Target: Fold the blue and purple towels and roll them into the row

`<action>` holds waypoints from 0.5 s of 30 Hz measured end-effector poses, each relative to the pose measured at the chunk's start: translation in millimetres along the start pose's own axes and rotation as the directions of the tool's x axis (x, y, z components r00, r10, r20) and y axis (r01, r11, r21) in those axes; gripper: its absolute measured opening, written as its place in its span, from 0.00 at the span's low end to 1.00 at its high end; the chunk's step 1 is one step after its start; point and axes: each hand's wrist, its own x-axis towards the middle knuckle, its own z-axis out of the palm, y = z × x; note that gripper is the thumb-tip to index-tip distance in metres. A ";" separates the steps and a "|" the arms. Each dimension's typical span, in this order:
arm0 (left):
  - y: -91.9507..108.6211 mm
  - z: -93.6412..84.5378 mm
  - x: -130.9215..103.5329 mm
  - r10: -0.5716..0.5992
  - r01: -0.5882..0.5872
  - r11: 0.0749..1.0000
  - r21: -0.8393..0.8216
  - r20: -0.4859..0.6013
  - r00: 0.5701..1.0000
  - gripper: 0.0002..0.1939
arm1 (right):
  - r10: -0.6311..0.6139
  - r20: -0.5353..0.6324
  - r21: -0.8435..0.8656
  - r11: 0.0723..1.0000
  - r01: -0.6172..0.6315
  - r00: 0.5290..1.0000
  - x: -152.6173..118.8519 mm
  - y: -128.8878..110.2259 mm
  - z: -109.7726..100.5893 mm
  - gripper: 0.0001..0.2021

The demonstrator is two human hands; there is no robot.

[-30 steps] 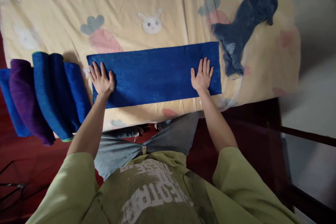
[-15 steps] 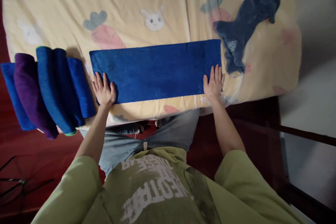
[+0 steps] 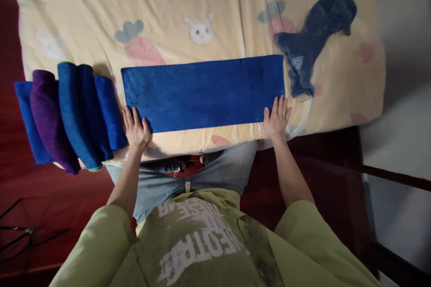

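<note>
A long blue towel (image 3: pixel 205 92) lies flat across the patterned yellow bedsheet (image 3: pixel 229 9) in front of me. My left hand (image 3: pixel 136 129) rests palm down on its near left corner, fingers apart, holding nothing. On the near right corner lies my right hand (image 3: pixel 277 119), also flat with its fingers spread and nothing gripped. Just left of my left hand are several rolled or folded cloths side by side, among them a purple roll (image 3: pixel 50 116) and a blue roll with green edges (image 3: pixel 76 114).
A crumpled dark blue-grey cloth (image 3: pixel 313 40) lies on the bed beyond the towel's right end. The bed's near edge runs in front of my legs. A thin black frame (image 3: pixel 27 232) stands on the red floor at lower left.
Both hands have slid slightly toward me along the towel's ends, down to its near corners. The view has shifted a little, and the towel remains flat.
</note>
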 end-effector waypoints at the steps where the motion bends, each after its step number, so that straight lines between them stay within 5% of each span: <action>1: 1.0 -1.1 0.7 -0.001 0.001 1.000 -0.004 -0.003 1.000 0.37 | 0.003 0.001 0.005 1.000 -0.003 1.000 -0.2 -0.8 -1.5 0.33; 5: 21.5 -8.1 -26.1 -0.008 0.005 0.999 -0.048 -0.055 0.998 0.36 | 0.004 0.038 0.035 0.999 -0.005 0.999 3.5 -4.1 -17.9 0.33; 9: 78.4 0.8 -116.4 0.018 -0.015 0.957 -0.290 0.006 1.000 0.35 | -0.047 -0.017 0.154 0.987 0.049 0.999 35.9 -22.9 -52.5 0.31; 11: 114.3 11.8 -167.9 -0.038 0.102 0.851 -0.515 0.133 0.990 0.31 | -0.136 -0.032 0.277 0.951 0.140 0.990 64.7 -48.2 -71.4 0.27; 13: 147.5 22.5 -205.5 -0.017 0.318 0.646 -0.694 0.403 0.915 0.22 | -0.291 0.006 0.423 0.868 0.262 0.957 97.1 -86.2 -85.7 0.21; 15: 173.5 31.5 -220.7 0.059 0.527 0.465 -0.711 0.619 0.783 0.18 | -0.442 0.041 0.528 0.771 0.356 0.896 128.3 -133.2 -92.3 0.17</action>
